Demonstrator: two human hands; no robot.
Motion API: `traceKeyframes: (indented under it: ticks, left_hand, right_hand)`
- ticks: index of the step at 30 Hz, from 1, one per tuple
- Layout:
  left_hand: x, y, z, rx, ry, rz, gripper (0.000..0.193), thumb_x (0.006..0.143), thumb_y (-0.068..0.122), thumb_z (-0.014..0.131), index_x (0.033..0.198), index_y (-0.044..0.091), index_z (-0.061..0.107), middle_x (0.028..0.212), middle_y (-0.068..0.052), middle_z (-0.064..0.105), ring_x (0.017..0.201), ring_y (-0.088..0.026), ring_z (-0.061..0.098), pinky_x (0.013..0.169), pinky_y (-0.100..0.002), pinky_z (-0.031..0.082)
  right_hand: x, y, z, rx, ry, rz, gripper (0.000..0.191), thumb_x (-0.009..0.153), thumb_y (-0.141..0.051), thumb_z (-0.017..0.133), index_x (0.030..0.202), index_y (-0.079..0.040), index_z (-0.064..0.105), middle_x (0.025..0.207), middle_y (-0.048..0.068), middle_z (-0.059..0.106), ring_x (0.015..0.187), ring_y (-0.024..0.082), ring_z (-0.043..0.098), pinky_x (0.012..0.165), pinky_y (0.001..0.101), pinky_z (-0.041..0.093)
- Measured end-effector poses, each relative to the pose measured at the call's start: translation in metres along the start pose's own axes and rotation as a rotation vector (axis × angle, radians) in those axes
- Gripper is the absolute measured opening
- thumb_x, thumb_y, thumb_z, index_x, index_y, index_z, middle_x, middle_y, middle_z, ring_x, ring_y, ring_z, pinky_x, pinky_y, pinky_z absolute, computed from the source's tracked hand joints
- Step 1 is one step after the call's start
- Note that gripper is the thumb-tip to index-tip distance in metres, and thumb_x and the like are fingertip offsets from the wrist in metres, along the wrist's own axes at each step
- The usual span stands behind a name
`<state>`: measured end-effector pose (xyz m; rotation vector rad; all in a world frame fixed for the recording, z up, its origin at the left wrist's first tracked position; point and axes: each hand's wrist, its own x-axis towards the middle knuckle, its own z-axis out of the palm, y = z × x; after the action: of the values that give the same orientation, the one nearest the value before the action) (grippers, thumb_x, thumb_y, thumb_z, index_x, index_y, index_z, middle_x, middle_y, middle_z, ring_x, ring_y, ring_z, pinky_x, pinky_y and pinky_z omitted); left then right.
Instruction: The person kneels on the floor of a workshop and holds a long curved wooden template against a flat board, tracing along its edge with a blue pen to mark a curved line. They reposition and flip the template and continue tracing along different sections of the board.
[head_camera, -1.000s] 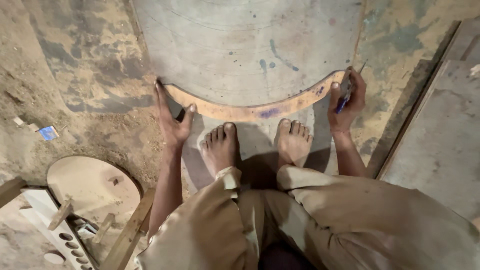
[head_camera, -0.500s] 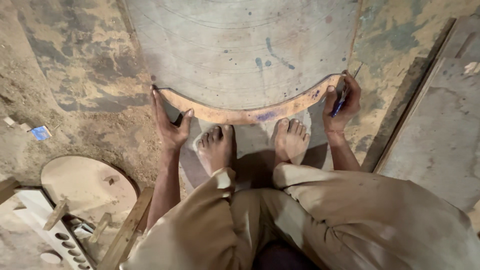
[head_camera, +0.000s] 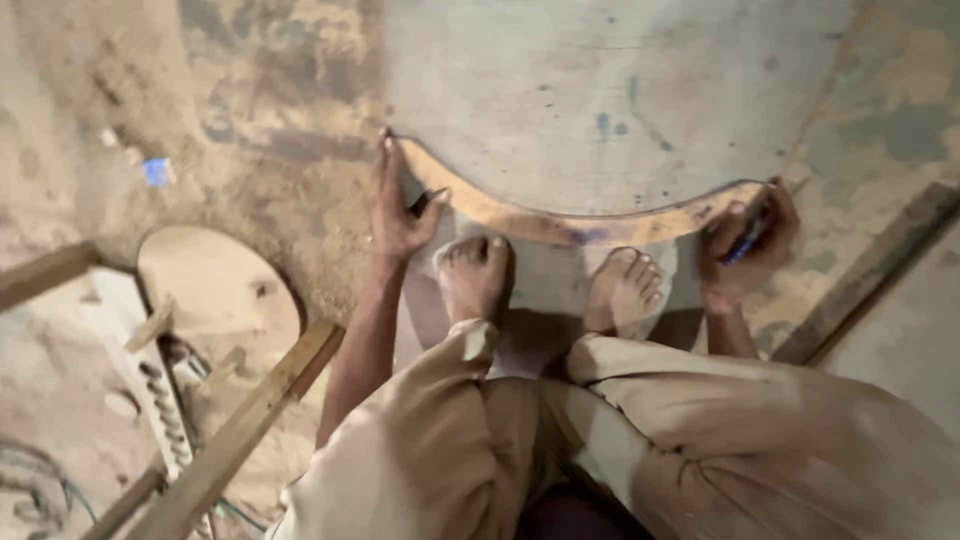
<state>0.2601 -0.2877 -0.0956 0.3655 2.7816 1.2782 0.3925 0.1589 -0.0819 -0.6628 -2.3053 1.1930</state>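
Template (head_camera: 560, 222), curved wood strip, lies on grey board (head_camera: 620, 90) on floor, just ahead of bare feet; left hand (head_camera: 398, 205) flat, pinning one end; right hand (head_camera: 748, 245) closed on pen (head_camera: 745, 243) at other end. Press firmly, keep pen tight to edge

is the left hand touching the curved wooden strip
Touching. The head view shows the left hand pressed flat on the floor, its fingers lying against the left end of the curved wooden strip, with no gap visible.

Both hands (head_camera: 400, 215) (head_camera: 745, 245) on a curved wooden template (head_camera: 560, 222), pen (head_camera: 745, 240) in the right.
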Motion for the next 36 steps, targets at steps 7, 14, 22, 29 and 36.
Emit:
traceKeyframes:
  ticks: [7, 14, 22, 29, 36]
  left_hand:
    - [-0.001, -0.004, 0.007, 0.060, 0.033, -0.027, 0.099, 0.093, 0.040, 0.082, 0.162, -0.005, 0.027, 0.169, -0.029, 0.027, 0.161, -0.041, 0.028, 0.133, -0.053, 0.033]
    - [0.000, 0.012, 0.005, -0.039, 0.060, -0.012, 0.094, 0.088, 0.026, 0.085, 0.159, -0.008, 0.033, 0.168, -0.031, 0.027, 0.159, -0.044, 0.029, 0.132, -0.052, 0.030]
    - [-0.003, 0.007, 0.009, -0.010, 0.066, -0.008, 0.094, 0.088, 0.026, 0.084, 0.159, -0.009, 0.033, 0.168, -0.031, 0.028, 0.160, -0.044, 0.028, 0.132, -0.050, 0.029]
    - [0.000, 0.019, 0.007, 0.043, 0.009, -0.011, 0.098, 0.094, 0.032, 0.087, 0.163, -0.007, 0.028, 0.170, -0.032, 0.027, 0.160, -0.047, 0.030, 0.133, -0.052, 0.032]
    - [0.003, 0.035, -0.010, 0.007, -0.099, -0.239, 0.103, 0.087, 0.037, 0.085, 0.161, -0.007, 0.027, 0.168, -0.033, 0.026, 0.153, -0.047, 0.040, 0.119, -0.047, 0.046]
  right_hand:
    - [0.001, -0.001, 0.000, 0.012, -0.027, -0.096, 0.043, 0.116, -0.022, 0.066, 0.145, 0.006, 0.051, 0.144, 0.023, 0.062, 0.131, 0.029, 0.061, 0.117, 0.0384, 0.049]
    - [0.003, 0.001, -0.001, 0.066, 0.025, -0.034, 0.044, 0.112, -0.024, 0.070, 0.142, 0.005, 0.054, 0.142, 0.022, 0.064, 0.126, 0.028, 0.064, 0.112, 0.0371, 0.051]
    - [0.006, 0.007, -0.001, 0.077, 0.040, -0.026, 0.040, 0.110, -0.020, 0.070, 0.140, 0.003, 0.056, 0.140, 0.019, 0.064, 0.126, 0.026, 0.064, 0.112, 0.0370, 0.051]
    - [0.004, 0.009, -0.010, 0.018, 0.058, 0.042, 0.041, 0.107, -0.020, 0.070, 0.139, 0.001, 0.057, 0.143, 0.018, 0.064, 0.128, 0.026, 0.063, 0.112, 0.0372, 0.051]
    - [0.011, -0.001, -0.009, 0.002, 0.023, -0.015, 0.044, 0.108, -0.026, 0.068, 0.141, 0.000, 0.055, 0.143, 0.021, 0.064, 0.132, 0.029, 0.064, 0.114, 0.0383, 0.051]
